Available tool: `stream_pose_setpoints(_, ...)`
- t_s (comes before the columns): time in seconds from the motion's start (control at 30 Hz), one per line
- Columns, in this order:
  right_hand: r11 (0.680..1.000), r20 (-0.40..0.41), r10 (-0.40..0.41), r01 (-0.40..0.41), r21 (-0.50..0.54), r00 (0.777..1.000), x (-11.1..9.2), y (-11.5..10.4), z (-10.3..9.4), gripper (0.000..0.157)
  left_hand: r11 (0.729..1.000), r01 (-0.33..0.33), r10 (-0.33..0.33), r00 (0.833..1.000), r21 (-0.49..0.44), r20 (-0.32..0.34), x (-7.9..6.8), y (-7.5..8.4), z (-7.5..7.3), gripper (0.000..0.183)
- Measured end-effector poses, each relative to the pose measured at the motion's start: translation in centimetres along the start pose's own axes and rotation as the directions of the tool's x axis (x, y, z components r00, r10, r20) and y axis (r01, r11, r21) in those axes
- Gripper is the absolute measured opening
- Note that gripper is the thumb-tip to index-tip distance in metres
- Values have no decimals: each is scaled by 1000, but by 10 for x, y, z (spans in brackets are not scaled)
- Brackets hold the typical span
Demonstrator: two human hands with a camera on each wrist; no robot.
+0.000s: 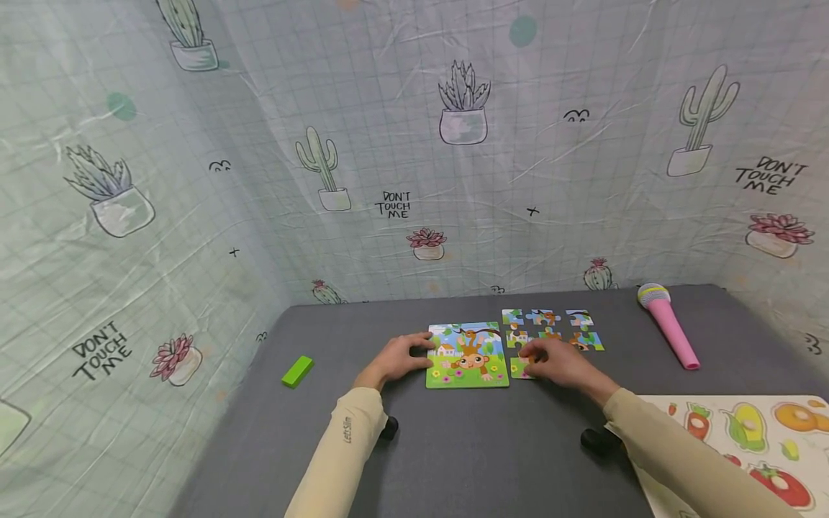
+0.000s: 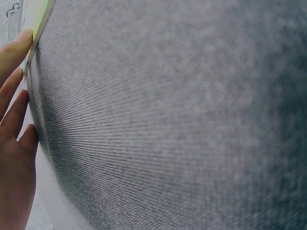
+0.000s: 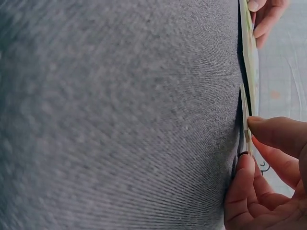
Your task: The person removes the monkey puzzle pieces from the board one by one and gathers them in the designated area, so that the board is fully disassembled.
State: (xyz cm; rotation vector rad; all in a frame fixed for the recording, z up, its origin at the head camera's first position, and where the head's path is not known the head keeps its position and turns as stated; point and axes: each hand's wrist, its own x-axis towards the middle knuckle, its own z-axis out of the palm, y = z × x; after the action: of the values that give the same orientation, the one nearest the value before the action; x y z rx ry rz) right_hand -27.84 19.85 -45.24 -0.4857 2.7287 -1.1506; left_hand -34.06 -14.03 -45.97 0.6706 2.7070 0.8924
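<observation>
A square jigsaw board (image 1: 468,360) with a monkey picture lies flat on the grey table. My left hand (image 1: 396,357) touches its left edge with thumb and fingertips; in the left wrist view the fingers (image 2: 15,112) look fairly straight. Just right of the board, my right hand (image 1: 558,365) pinches a green jigsaw piece (image 1: 519,367) at the lower left of a group of loose pieces. In the right wrist view the thumb (image 3: 273,128) presses that piece's edge, with other fingers curled beneath. The hand covers part of the nearby pieces.
Other loose jigsaw pieces (image 1: 542,316) lie behind my right hand. A pink toy microphone (image 1: 675,332) is at the back right, a green block (image 1: 298,372) at the left. A board with fruit and vegetable pictures (image 1: 719,450) lies front right, partly under the right sleeve.
</observation>
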Motion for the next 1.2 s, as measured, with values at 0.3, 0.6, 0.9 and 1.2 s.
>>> stream_pose_setpoints(0.3,998,-2,-38,38,-41,999,3,4,2,25,1000,-13,13,1000,-6,-5,0,-1,0,37)
stream_pose_setpoints(0.6,998,37,-22,24,-51,999,6,-5,-6,25,1000,-21,21,1000,3,5,2,0,-1,37)
stream_pose_setpoints(0.9,999,38,-38,38,17,999,20,-39,-1,30,1000,-11,11,1000,10,1,1,1,0,37)
stream_pose_setpoints(1.2,992,52,-81,76,104,995,38,-58,40,30,999,-12,12,1000,31,7,0,2,-2,38)
